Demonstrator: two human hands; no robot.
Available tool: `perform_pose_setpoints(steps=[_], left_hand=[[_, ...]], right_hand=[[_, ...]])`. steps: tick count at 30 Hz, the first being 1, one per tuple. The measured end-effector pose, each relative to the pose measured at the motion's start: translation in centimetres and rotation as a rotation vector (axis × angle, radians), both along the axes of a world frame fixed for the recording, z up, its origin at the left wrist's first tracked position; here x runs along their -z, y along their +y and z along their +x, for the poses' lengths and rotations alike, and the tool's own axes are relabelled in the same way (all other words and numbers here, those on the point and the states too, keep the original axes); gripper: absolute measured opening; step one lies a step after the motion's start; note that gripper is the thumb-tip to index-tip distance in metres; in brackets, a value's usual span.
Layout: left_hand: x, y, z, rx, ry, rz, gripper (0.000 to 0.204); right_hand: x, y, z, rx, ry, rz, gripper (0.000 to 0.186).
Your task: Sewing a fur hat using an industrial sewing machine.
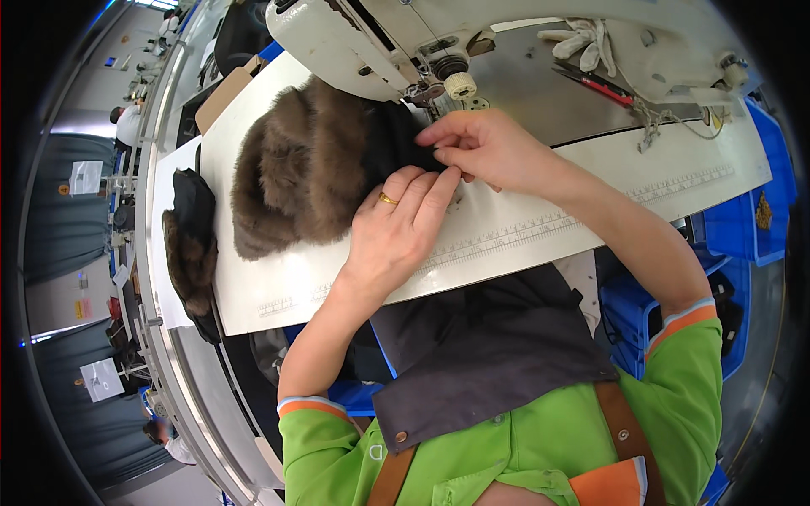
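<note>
A brown fur piece [291, 160] with black fabric [392, 135] along its right side lies on the white sewing table, under the head of a sewing machine [337, 46]. My left hand [401, 215], a gold ring on one finger, rests over the black fabric's near edge; its fingers are together and bent, with the thumb hidden. Close by the needle area, my right hand [494, 148] pinches the fabric's right end between thumb and forefinger. The fingertips of both hands nearly meet there. Beneath my hands the fabric's underside is hidden.
A second fur and black fabric piece [192, 244] hangs at the table's left edge. Behind my right hand lie red-handled scissors or snips [603, 87] and a white glove [582, 42]. A printed ruler [540, 228] runs along the near edge. Blue bins [742, 223] stand right.
</note>
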State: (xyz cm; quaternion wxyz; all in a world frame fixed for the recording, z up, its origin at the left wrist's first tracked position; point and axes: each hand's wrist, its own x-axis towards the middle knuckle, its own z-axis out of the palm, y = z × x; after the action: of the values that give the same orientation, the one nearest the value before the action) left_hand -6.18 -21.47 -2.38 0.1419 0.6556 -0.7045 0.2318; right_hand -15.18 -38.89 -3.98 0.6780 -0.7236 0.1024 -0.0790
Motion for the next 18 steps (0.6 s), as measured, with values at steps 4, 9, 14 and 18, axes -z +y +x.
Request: perform_pose_setpoints(steps=[4, 9, 14, 18], left_hand=[[-1.4, 0.1, -0.3, 0.056, 0.057, -0.101, 0.038], [-6.3, -0.4, 0.3, 0.036, -0.131, -0.190, 0.030], [-8.8, -3.9, 3.1, 0.230, -0.313, 0.318, 0.013], [-9.2, -3.5, 3.1, 0.217, -0.352, 0.566, 0.005]], right_hand=[[-0.3, 0.5, -0.6, 0.030, -0.061, 0.001, 0.029], [-2.2, 1.7, -2.4, 0.032, 0.278, -0.010, 0.030], [-1.8, 3.9, -3.0, 0.164, 0.152, -0.068, 0.020], [-0.5, 5.0, -3.6, 0.314, -0.030, -0.234, 0.018]])
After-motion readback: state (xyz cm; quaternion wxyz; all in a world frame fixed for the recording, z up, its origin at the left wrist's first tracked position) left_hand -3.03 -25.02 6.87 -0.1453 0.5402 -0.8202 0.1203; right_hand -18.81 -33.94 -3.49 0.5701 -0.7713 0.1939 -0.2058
